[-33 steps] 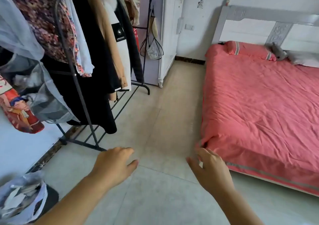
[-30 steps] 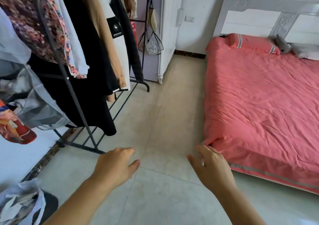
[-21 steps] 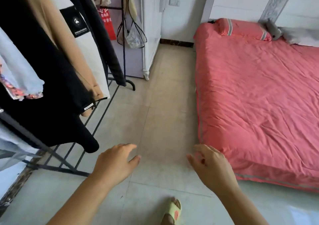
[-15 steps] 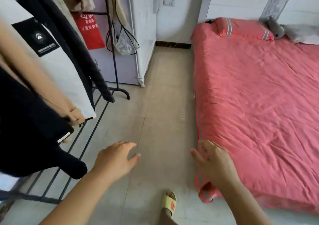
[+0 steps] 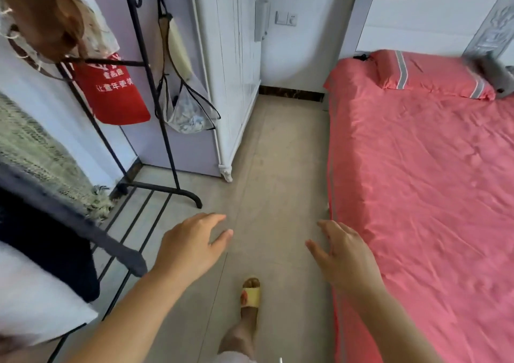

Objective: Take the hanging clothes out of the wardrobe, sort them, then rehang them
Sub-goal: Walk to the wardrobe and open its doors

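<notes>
We have walked forward along the aisle between the clothes rack (image 5: 155, 90) and the bed (image 5: 417, 195): a second ago the whole rack of hanging clothes filled the far left, and now only its far end and the white wardrobe (image 5: 230, 70) beyond it lie ahead. Our left hand (image 5: 192, 247) and right hand (image 5: 345, 254) float over the floor (image 5: 272, 154), fingers loosely spread and holding nothing, exactly as they did a moment earlier. A foot in a yellow slipper (image 5: 250, 293) steps into view below. The hanging clothes (image 5: 36, 190) now crowd the near left edge, a dark sleeve trailing beside our left forearm; none has been taken down, so we judge the task barely begun, with the approach to the wardrobe under way. A red bag (image 5: 116, 92) on the rack carries white Chinese characters, too blurred for us to read reliably. A clear mesh-trimmed pouch (image 5: 189, 109) hangs just right of it.
</notes>
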Action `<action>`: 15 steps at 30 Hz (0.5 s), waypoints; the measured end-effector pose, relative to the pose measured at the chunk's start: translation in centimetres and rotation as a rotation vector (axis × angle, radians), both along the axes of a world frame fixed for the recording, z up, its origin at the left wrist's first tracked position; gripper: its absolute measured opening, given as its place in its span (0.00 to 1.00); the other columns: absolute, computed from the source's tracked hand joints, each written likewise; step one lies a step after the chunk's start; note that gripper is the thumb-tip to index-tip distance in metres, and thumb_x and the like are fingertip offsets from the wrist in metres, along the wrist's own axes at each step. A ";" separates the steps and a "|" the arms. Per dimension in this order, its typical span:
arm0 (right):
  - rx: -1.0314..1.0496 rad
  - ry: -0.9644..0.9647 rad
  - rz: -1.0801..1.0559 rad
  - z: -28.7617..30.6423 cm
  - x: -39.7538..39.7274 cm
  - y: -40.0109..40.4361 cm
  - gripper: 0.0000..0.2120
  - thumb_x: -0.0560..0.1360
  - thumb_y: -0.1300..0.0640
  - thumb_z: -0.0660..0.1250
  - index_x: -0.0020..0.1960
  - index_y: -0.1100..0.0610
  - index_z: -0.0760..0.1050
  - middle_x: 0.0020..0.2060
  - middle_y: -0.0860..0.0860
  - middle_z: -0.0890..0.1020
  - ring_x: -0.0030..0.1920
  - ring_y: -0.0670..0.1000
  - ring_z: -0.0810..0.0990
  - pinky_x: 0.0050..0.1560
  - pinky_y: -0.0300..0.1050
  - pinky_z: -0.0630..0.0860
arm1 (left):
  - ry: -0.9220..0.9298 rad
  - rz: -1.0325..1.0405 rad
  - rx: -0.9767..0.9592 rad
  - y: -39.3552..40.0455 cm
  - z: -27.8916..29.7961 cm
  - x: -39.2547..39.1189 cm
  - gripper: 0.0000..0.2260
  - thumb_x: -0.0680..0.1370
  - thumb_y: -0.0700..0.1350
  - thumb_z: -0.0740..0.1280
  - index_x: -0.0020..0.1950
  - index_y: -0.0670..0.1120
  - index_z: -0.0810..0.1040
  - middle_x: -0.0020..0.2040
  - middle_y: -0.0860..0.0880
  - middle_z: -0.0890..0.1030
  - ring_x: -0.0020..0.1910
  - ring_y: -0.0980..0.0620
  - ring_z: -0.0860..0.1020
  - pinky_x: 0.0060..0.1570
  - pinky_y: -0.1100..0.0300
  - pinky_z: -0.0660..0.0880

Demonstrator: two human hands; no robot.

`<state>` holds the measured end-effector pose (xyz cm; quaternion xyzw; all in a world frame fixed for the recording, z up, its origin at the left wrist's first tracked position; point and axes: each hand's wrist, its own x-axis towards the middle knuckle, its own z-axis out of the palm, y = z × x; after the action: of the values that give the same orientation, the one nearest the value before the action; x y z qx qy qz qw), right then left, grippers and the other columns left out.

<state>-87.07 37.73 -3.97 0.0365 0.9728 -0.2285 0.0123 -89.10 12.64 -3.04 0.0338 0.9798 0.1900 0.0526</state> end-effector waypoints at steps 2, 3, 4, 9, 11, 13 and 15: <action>0.022 -0.008 -0.001 -0.2 -7.0 0.6 0.23 0.76 0.46 0.64 0.67 0.54 0.70 0.60 0.50 0.76 0.59 0.53 0.74 0.55 0.45 0.71 | -0.010 -0.002 0.002 0.3 -0.7 -7.2 0.20 0.77 0.59 0.61 0.67 0.55 0.72 0.62 0.56 0.77 0.59 0.56 0.76 0.53 0.58 0.74; 0.035 -0.023 -0.003 0.0 -9.9 0.7 0.23 0.76 0.45 0.63 0.68 0.54 0.69 0.61 0.50 0.76 0.60 0.53 0.73 0.55 0.45 0.71 | -0.028 -0.008 -0.002 0.5 -0.7 -10.2 0.20 0.77 0.59 0.61 0.68 0.55 0.71 0.62 0.56 0.77 0.59 0.56 0.76 0.53 0.58 0.73; 0.044 -0.032 -0.007 0.3 -13.3 1.0 0.23 0.76 0.45 0.63 0.68 0.54 0.69 0.61 0.49 0.75 0.61 0.52 0.73 0.56 0.44 0.70 | -0.050 -0.017 -0.010 0.7 -0.7 -13.9 0.20 0.78 0.59 0.60 0.68 0.55 0.71 0.62 0.56 0.76 0.59 0.56 0.75 0.53 0.58 0.73; 0.037 -0.075 -0.034 1.5 -27.3 2.5 0.24 0.76 0.43 0.62 0.68 0.52 0.68 0.60 0.47 0.75 0.59 0.50 0.74 0.55 0.43 0.71 | -0.126 -0.089 -0.062 2.9 0.4 -29.9 0.21 0.78 0.60 0.59 0.70 0.55 0.68 0.67 0.56 0.73 0.62 0.54 0.74 0.56 0.59 0.72; 0.040 -0.094 -0.047 1.4 -32.0 3.7 0.24 0.76 0.44 0.63 0.68 0.52 0.69 0.61 0.48 0.75 0.60 0.50 0.74 0.56 0.43 0.70 | -0.141 -0.115 -0.081 4.5 0.5 -35.1 0.21 0.79 0.59 0.58 0.70 0.56 0.67 0.66 0.57 0.73 0.61 0.54 0.74 0.55 0.59 0.71; 0.042 -0.105 -0.060 1.2 -36.2 4.9 0.23 0.76 0.44 0.63 0.68 0.52 0.69 0.62 0.48 0.75 0.62 0.50 0.72 0.59 0.44 0.70 | -0.159 -0.137 -0.081 6.0 0.4 -39.5 0.20 0.78 0.60 0.58 0.69 0.57 0.68 0.65 0.57 0.74 0.59 0.55 0.75 0.54 0.60 0.70; 0.030 -0.120 -0.077 0.7 -41.1 6.5 0.23 0.76 0.44 0.63 0.67 0.52 0.69 0.61 0.48 0.75 0.63 0.51 0.71 0.59 0.45 0.70 | -0.183 -0.155 -0.062 7.6 -0.4 -44.4 0.20 0.78 0.60 0.59 0.69 0.57 0.68 0.65 0.57 0.74 0.60 0.55 0.74 0.55 0.61 0.70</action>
<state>-128.17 44.20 -3.28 0.0877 0.9715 -0.2114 0.0612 -133.46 20.22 -3.42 0.0905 0.9708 0.1571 0.1573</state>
